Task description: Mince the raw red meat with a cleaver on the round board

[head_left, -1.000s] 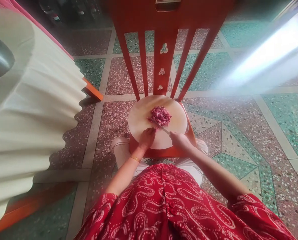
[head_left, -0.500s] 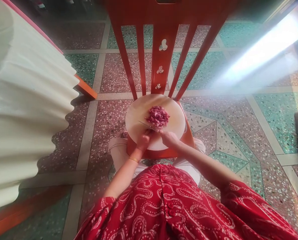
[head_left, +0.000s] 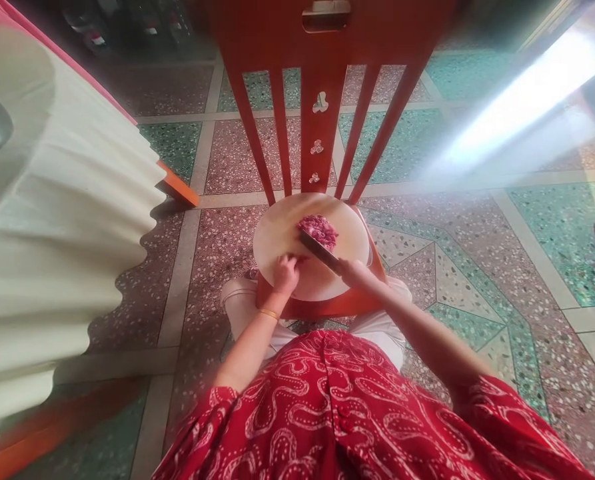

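Observation:
A round pale cutting board (head_left: 282, 233) lies on the seat of an orange chair (head_left: 322, 93). A pile of chopped pink-red meat (head_left: 318, 229) sits on the board's far middle. My right hand (head_left: 353, 271) grips a knife (head_left: 320, 252), whose blade slants up-left to the near side of the meat. My left hand (head_left: 286, 273) rests on the board's near edge, fingers curled, just left of the blade. A thin gold bangle (head_left: 268, 313) circles my left wrist.
A table with a pleated cream cloth (head_left: 62, 220) fills the left side, with an orange leg (head_left: 180, 187) showing. Terrazzo floor of pink and green tiles (head_left: 477, 253) spreads to the right. My red patterned dress (head_left: 337, 413) covers the bottom.
The knife has swung from lying low across the board's near side to slanting against the meat's near side. My left hand has drawn back toward the board's near edge.

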The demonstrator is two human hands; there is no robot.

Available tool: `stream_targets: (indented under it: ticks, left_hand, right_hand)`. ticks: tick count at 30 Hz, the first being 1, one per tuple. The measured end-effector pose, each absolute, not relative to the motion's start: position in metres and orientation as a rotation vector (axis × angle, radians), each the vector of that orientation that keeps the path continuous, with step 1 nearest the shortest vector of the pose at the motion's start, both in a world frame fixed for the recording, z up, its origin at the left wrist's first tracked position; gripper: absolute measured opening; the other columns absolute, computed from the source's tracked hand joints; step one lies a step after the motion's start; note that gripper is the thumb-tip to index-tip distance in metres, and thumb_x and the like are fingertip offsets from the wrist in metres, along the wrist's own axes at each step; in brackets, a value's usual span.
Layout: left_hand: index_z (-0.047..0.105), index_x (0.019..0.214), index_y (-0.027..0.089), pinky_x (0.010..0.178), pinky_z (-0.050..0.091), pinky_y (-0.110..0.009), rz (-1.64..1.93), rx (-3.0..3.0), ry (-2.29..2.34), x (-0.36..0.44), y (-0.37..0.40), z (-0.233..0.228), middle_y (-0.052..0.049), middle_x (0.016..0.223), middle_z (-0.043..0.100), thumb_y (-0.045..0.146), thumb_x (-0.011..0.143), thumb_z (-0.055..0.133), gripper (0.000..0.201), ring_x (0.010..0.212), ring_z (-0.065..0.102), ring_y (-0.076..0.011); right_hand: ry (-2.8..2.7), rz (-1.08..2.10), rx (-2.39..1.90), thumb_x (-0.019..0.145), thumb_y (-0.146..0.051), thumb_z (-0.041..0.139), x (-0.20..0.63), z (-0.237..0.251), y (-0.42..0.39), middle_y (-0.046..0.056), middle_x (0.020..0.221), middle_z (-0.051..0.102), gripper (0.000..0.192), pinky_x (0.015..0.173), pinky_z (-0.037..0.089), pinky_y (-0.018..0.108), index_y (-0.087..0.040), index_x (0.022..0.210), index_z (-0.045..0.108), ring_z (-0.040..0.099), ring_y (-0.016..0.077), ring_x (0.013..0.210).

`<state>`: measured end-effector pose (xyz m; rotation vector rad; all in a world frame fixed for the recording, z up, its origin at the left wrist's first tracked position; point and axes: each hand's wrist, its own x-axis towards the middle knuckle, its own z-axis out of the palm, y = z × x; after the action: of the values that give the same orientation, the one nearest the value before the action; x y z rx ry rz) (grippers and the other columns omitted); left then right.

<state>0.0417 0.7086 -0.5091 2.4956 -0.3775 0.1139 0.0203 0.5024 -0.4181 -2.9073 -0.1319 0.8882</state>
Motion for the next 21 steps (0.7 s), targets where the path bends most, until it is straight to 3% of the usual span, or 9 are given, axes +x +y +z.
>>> stream_targets:
  ticks: [5,14,21]
  left_hand:
    - [0.060,0.114,0.020,0.088,0.043,-0.035,0.231,2.543,-0.484,0.036,0.713,-0.509,-0.010,0.106,0.059,0.018,0.089,0.043,0.030,0.098,0.054,-0.0216]
    - [0.060,0.111,0.017,0.089,0.045,-0.037,0.125,2.502,-0.637,0.046,0.709,-0.521,-0.010,0.109,0.062,0.011,0.086,0.045,0.029,0.099,0.054,-0.0215]
    - [0.056,0.118,0.020,0.095,0.044,-0.035,0.066,2.448,-0.572,0.051,0.710,-0.525,-0.007,0.115,0.059,0.010,0.087,0.040,0.036,0.109,0.051,-0.0209]
  right_hand:
    - [-0.091,0.788,-2.929,0.088,-0.016,0.038,0.008,-0.414,0.515,0.008,0.079,0.065,0.025,0.055,0.037,0.022,-0.016,0.107,0.054,0.064,0.0172,0.070]
    - [-0.225,0.848,-2.923,0.085,-0.010,0.039,0.005,-0.404,0.535,0.007,0.084,0.067,0.050,0.059,0.040,0.023,-0.023,0.133,0.034,0.065,0.0199,0.078]
    - [-0.258,0.879,-2.898,0.087,-0.013,0.036,0.032,-0.414,0.552,0.010,0.089,0.066,0.036,0.064,0.043,0.025,-0.019,0.122,0.043,0.064,0.0205,0.080]
